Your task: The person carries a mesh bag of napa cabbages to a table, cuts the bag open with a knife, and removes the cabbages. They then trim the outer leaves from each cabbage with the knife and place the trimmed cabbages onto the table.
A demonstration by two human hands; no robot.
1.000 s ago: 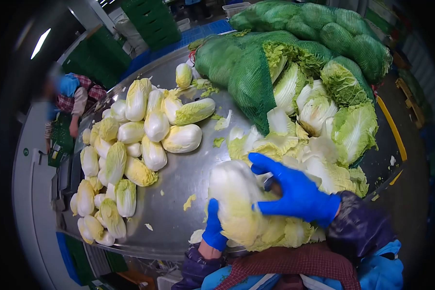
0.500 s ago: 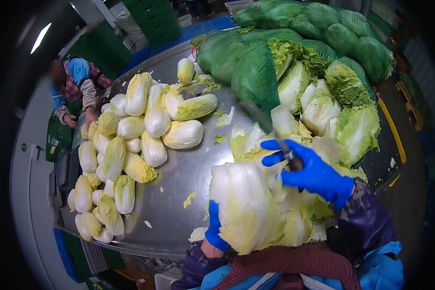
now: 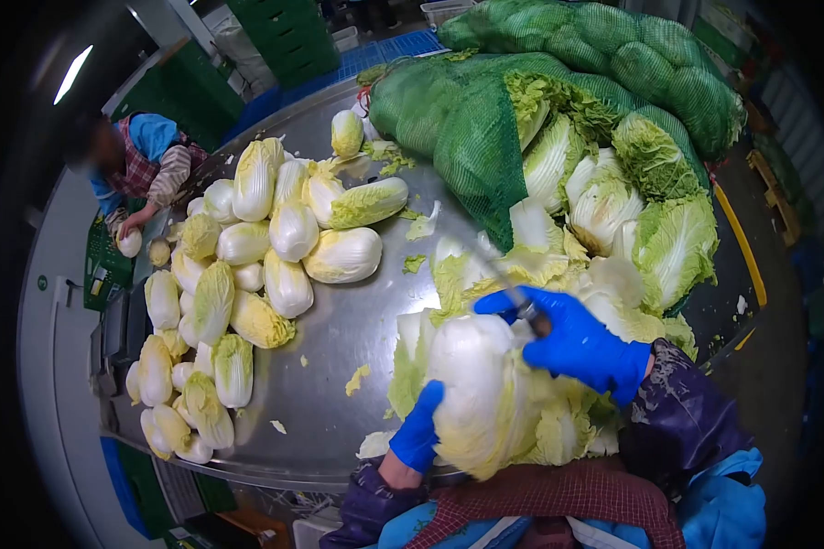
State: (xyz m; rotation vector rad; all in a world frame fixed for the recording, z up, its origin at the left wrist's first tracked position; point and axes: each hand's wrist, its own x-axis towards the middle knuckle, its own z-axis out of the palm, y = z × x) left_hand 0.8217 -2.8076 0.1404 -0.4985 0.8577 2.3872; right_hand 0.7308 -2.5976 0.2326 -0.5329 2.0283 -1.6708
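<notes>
A large pale cabbage head (image 3: pixel 476 384) lies at the front of the steel table. My left hand (image 3: pixel 417 430), in a blue glove, is wrapped against its left side. My right hand (image 3: pixel 568 340), also gloved in blue, grips a knife (image 3: pixel 504 274) by its handle at the upper right of the cabbage, its blurred blade pointing up and left. Loose outer leaves (image 3: pixel 572 416) lie under and beside the cabbage. The fingertips of my left hand are partly hidden behind its edge.
Trimmed cabbages (image 3: pixel 293 231) cover the left of the steel table (image 3: pixel 339 325). At the back right, green net sacks (image 3: pixel 458 128) hold cabbages, with untrimmed heads (image 3: pixel 604 201) spilling out. A co-worker (image 3: pixel 146 156) stands at the far left beside a green crate (image 3: pixel 110 265).
The cabbage and my left hand have shifted right, and a leaf now lies apart at its left. My knife hand has moved down and slightly left. The co-worker now holds a cabbage over the crate.
</notes>
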